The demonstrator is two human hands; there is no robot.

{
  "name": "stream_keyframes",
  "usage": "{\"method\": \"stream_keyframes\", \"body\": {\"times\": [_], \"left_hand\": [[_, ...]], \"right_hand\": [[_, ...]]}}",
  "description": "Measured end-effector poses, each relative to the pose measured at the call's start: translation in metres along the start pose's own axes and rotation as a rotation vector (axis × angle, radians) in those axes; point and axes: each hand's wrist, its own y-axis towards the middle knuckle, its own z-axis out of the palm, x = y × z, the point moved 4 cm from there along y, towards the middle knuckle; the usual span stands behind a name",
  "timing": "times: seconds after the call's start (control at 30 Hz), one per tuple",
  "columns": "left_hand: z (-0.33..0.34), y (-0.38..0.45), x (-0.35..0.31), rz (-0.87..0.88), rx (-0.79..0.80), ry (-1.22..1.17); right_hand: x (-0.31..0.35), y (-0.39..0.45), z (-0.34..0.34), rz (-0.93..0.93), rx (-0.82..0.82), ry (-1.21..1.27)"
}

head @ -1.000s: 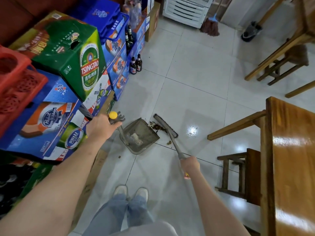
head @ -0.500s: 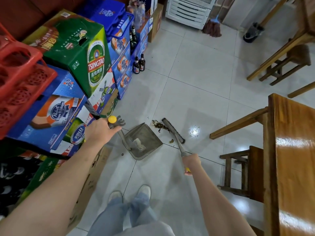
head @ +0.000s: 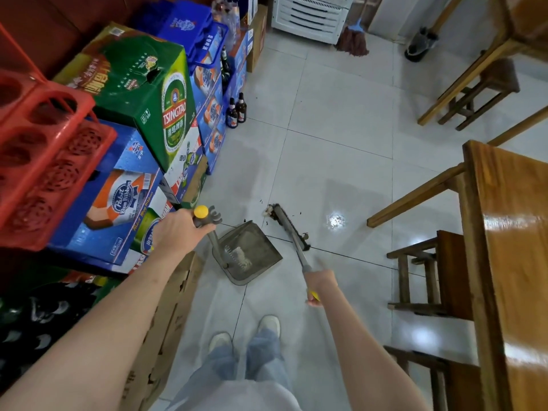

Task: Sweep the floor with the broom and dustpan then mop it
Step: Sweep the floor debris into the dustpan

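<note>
My left hand (head: pixel 175 232) grips the yellow-capped top of the grey dustpan handle (head: pixel 215 241). The dustpan (head: pixel 250 256) rests on the white tiled floor (head: pixel 341 137) with pale debris inside. My right hand (head: pixel 320 284) holds the broom's grey handle near its yellow end. The broom head (head: pixel 289 225) lies on the tiles just right of the pan's mouth, with a small clump of dirt (head: pixel 269 210) at its far tip and dark specks around it. A mop (head: pixel 354 40) leans at the far wall.
Stacked beer cartons (head: pixel 154 93) and a red crate (head: pixel 38 149) line the left. Two bottles (head: pixel 236 112) stand on the floor beside them. A wooden table (head: pixel 510 247) with stools (head: pixel 421 271) is at the right; another table and stool (head: pixel 486 84) farther back.
The broom head has moved away from the dustpan's mouth toward the right and farther out. The dirt pile by the pan has thinned to a clump and specks. The left hand stays on the handle.
</note>
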Motion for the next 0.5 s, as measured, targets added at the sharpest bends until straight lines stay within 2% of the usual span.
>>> {"method": "stream_keyframes", "body": {"times": [0.23,0.5], "left_hand": [[-0.002,-0.003,0.006,-0.027,-0.012,-0.026],[0.006,-0.002,-0.006,-0.021,-0.041,0.005]], "right_hand": [[-0.006,-0.003,-0.007,-0.046,-0.077,-0.064],[0.008,0.02,-0.046,-0.091,-0.12,-0.227]]}}
